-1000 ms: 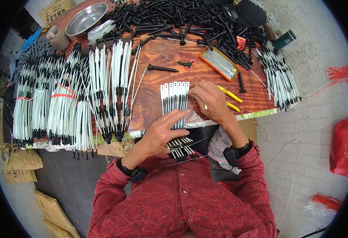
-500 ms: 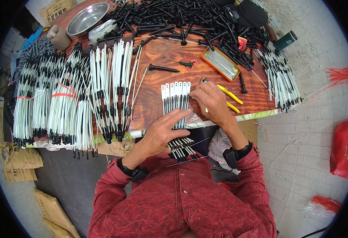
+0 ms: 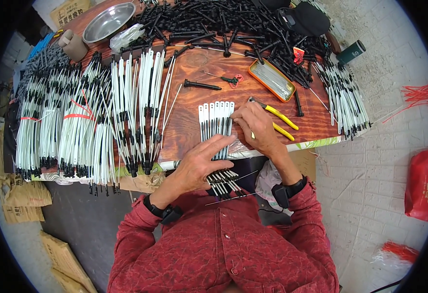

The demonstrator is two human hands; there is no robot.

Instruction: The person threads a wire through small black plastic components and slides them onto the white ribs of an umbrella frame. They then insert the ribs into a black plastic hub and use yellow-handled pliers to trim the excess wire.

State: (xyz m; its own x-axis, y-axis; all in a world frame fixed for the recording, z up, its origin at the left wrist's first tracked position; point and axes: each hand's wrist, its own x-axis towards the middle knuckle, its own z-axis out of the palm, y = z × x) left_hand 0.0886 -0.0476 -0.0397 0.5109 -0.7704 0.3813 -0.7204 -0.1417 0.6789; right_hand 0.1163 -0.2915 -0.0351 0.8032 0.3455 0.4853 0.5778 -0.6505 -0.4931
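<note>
Head view: thin rods (image 3: 275,81) are kept in an orange-rimmed tray (image 3: 265,87); left fingers (image 3: 218,141) are spread over white strips (image 3: 217,110), right fingers (image 3: 244,116) pressed together.

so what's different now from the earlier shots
The right hand has shifted slightly to the left, uncovering the dark head of the yellow-handled pliers beside it. Nothing was visibly taken hold of or let go. The left hand still lies over the row of white-ended strips; the strips and the orange-rimmed tin look as they were.
</note>
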